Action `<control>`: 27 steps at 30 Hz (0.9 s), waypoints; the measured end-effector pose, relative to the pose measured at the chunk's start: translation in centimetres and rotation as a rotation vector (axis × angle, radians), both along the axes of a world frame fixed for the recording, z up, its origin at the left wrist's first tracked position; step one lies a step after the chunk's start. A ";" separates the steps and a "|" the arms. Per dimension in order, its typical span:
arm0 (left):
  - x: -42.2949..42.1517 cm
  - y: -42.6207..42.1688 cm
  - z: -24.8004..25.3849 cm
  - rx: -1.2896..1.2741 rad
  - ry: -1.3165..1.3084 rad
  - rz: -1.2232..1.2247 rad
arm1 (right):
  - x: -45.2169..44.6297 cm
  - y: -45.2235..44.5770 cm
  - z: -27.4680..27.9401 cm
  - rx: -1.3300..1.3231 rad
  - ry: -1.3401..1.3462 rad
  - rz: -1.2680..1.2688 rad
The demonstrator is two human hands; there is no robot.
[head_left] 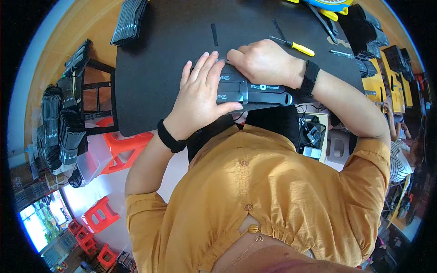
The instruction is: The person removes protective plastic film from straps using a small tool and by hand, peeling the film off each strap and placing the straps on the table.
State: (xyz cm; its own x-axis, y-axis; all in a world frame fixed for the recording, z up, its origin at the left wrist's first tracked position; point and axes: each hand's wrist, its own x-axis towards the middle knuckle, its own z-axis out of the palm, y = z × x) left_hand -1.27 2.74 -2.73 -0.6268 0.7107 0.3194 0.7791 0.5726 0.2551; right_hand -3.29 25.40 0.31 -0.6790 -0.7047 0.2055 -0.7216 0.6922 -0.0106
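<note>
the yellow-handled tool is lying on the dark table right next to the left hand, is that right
Not quite: the yellow-handled tool lies next to the right hand, not the left hand. The head view shows this; it does lie on the dark table.

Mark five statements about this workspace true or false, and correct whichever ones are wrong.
1. The left hand lies over the black straps. True.
2. The right hand grips the screwdriver by its handle. False: the screwdriver lies on the table, with no hand around its handle.
3. Each wrist wears a dark band. True.
4. The stools at the left of the picture are blue. False: they are red.
5. A label beside the left hand reads "Wrap-It Storage". True.
</note>
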 end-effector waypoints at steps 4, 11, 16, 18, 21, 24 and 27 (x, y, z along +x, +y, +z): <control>0.1 0.0 0.2 -0.043 -0.029 0.014 | -0.1 -0.2 0.2 -0.004 -0.054 -0.095; 0.0 -0.4 0.8 -0.049 -0.037 -0.026 | -0.8 0.1 -1.3 -0.153 -0.175 -0.253; 0.2 -0.8 2.2 -0.007 -0.075 -0.108 | -1.0 0.5 -1.2 -0.306 -0.427 -0.405; 0.3 -1.0 2.6 -0.028 -0.073 -0.124 | -0.9 0.8 -1.4 -0.355 -0.525 -0.452; 0.5 -1.0 2.7 -0.021 -0.037 -0.164 | -0.7 1.1 -1.2 -0.460 -0.690 -0.506; 0.4 -1.4 3.5 0.016 -0.046 -0.217 | -0.8 2.0 -0.3 -0.615 -1.073 -0.634; -0.2 -2.2 5.3 0.076 -0.137 -0.282 | -0.7 4.0 -1.7 -0.665 -1.332 -0.529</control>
